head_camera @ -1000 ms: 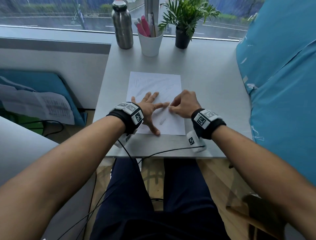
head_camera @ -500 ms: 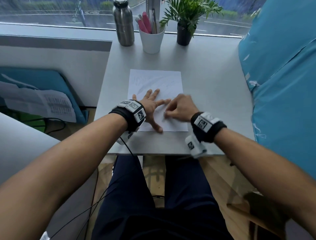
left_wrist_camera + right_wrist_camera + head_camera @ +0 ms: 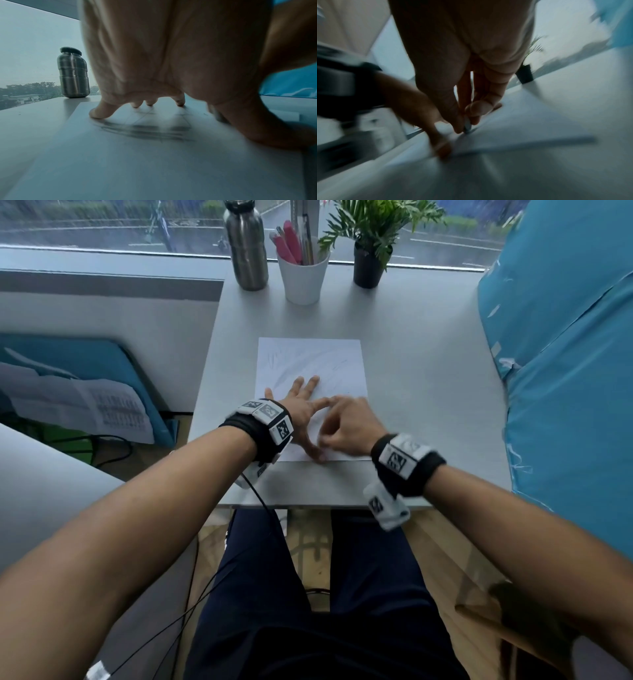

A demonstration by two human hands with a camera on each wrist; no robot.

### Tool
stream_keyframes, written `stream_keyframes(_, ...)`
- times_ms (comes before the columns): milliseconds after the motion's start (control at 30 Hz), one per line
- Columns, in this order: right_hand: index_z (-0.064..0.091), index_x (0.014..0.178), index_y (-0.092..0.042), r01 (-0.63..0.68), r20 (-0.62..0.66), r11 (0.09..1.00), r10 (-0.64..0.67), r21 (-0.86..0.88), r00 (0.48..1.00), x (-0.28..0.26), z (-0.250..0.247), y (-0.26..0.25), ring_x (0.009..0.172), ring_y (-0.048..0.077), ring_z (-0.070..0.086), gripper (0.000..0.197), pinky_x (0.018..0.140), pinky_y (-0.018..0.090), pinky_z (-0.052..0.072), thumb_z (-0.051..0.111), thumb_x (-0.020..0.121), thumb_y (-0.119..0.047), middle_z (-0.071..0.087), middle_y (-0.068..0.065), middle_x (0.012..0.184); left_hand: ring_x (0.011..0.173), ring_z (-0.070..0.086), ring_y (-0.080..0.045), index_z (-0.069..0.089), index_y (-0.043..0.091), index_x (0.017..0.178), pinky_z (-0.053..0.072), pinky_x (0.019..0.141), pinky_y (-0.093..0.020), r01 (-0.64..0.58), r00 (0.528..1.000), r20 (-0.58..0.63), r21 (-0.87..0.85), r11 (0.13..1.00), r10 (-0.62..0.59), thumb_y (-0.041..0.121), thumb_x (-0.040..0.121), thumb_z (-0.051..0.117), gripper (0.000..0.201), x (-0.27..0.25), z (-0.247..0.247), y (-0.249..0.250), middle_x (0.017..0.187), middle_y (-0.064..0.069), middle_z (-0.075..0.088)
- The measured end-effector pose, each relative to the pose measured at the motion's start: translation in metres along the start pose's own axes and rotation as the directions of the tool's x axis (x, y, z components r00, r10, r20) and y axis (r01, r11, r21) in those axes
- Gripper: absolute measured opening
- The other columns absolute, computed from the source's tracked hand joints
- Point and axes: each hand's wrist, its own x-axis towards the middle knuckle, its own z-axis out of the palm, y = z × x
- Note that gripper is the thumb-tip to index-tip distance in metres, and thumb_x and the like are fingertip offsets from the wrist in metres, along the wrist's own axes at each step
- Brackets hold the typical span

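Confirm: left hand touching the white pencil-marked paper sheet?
Touching. In the left wrist view the left hand has its fingertips planted on the white pencil-marked paper sheet, no gap under them.

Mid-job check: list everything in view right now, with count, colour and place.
sheet of paper: one, white with grey pencil marks, flat on the near middle of the table
small grey thing: one, grey, held against the paper, too blurred to identify
table: one, light grey, by the window
steel bottle: one, silver, far edge
cup: one, white, right of the bottle, holding pens
potted plant: one, green in a black pot, right of the cup
cloth: one, blue, right of the table
left hand: pressed flat on the paper
right hand: fingers pinch the small grey thing
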Motion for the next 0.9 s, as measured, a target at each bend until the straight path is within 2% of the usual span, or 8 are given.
stream_keyframes(100, 0.080, 0.077, -0.013, -0.070, -0.012, 0.997, 0.071, 0.030, 0.997, 0.010, -0.016, 0.013, 0.071, 0.005, 0.063, 0.010, 0.064, 0.002, 0.038, 0.078, 0.069, -0.019, 0.076, 0.002, 0.080, 0.145, -0.028, -0.025, -0.006, 0.055, 0.147, -0.002, 0.101, -0.080, -0.005, 1.000, 0.008, -0.008, 1.000, 0.005, 0.074, 0.040, 0.082, 0.140, -0.001, -0.001, 0.001, 0.157, 0.005, -0.032)
stream_keyframes(167, 0.080, 0.080, -0.013, -0.158, -0.129, 0.986, 0.163, 0.053, 0.978, 0.023, -0.034, 0.024, 0.074, 0.012, 0.069, 0.013, 0.072, 0.012, 0.047, 0.077, 0.070, -0.021, 0.076, 0.002, 0.078, 0.145, -0.028, -0.026, -0.006, 0.056, 0.147, -0.002, 0.102, -0.079, -0.002, 1.000, 0.010, -0.019, 1.000, 0.002, 0.074, 0.041, 0.083, 0.139, -0.003, -0.003, 0.002, 0.158, 0.004, -0.032)
stream_keyframes(267, 0.079, 0.073, -0.011, -0.062, -0.085, 0.998, 0.062, 0.002, 0.994, 0.011, -0.015, 0.010, 0.073, 0.016, 0.069, 0.009, 0.077, 0.027, 0.054, 0.076, 0.067, -0.016, 0.075, 0.006, 0.077, 0.145, -0.028, -0.025, -0.007, 0.054, 0.148, -0.002, 0.103, -0.079, 0.001, 1.000, 0.009, -0.013, 1.000, 0.000, 0.075, 0.040, 0.082, 0.141, -0.001, 0.000, 0.001, 0.157, 0.005, -0.033)
stream_keyframes(367, 0.079, 0.073, -0.012, 0.009, 0.033, 1.000, -0.009, 0.003, 0.999, 0.001, -0.011, 0.008, 0.066, 0.003, 0.059, 0.007, 0.071, 0.013, 0.046, 0.078, 0.069, -0.018, 0.075, 0.004, 0.084, 0.145, -0.028, -0.025, -0.009, 0.055, 0.147, -0.002, 0.102, -0.079, -0.006, 1.000, 0.008, -0.002, 1.000, 0.006, 0.075, 0.041, 0.082, 0.141, 0.000, 0.000, 0.000, 0.157, 0.005, -0.034)
stream_keyframes(500, 0.079, 0.078, -0.014, -0.153, -0.161, 0.988, 0.155, 0.025, 0.975, 0.024, -0.034, 0.029, 0.070, 0.008, 0.066, 0.013, 0.072, 0.016, 0.048, 0.078, 0.067, -0.022, 0.075, 0.002, 0.078, 0.145, -0.028, -0.026, -0.006, 0.056, 0.147, -0.002, 0.102, -0.079, 0.003, 1.000, 0.006, -0.024, 1.000, -0.003, 0.074, 0.040, 0.082, 0.140, -0.003, -0.001, 0.002, 0.157, 0.005, -0.032)
stream_keyframes(600, 0.078, 0.069, -0.014, 0.012, -0.026, 1.000, -0.012, 0.004, 1.000, 0.002, -0.002, 0.006, 0.073, 0.014, 0.069, 0.007, 0.073, 0.028, 0.055, 0.076, 0.064, -0.018, 0.074, 0.002, 0.072, 0.145, -0.028, -0.025, -0.007, 0.054, 0.147, -0.002, 0.102, -0.080, -0.002, 1.000, 0.000, -0.014, 1.000, 0.002, 0.076, 0.038, 0.081, 0.142, 0.000, 0.001, 0.001, 0.157, 0.006, -0.033)
stream_keyframes(733, 0.080, 0.080, -0.014, -0.128, -0.102, 0.992, 0.129, 0.017, 0.986, 0.020, -0.032, 0.025, 0.073, 0.006, 0.065, 0.013, 0.065, 0.006, 0.044, 0.077, 0.070, -0.022, 0.076, 0.001, 0.080, 0.145, -0.028, -0.026, -0.006, 0.055, 0.147, -0.001, 0.102, -0.079, 0.002, 1.000, 0.009, -0.011, 1.000, -0.002, 0.074, 0.041, 0.082, 0.139, -0.003, -0.002, 0.003, 0.157, 0.005, -0.032)
stream_keyframes(900, 0.079, 0.071, -0.013, 0.038, 0.034, 0.999, -0.036, -0.035, 0.999, 0.000, -0.004, 0.005, 0.069, 0.011, 0.066, 0.007, 0.071, 0.017, 0.050, 0.074, 0.067, -0.017, 0.075, 0.003, 0.074, 0.145, -0.029, -0.026, -0.009, 0.053, 0.148, -0.001, 0.102, -0.080, 0.006, 1.000, 0.012, -0.001, 1.000, -0.006, 0.075, 0.041, 0.081, 0.142, -0.002, 0.000, 0.003, 0.156, 0.005, -0.035)
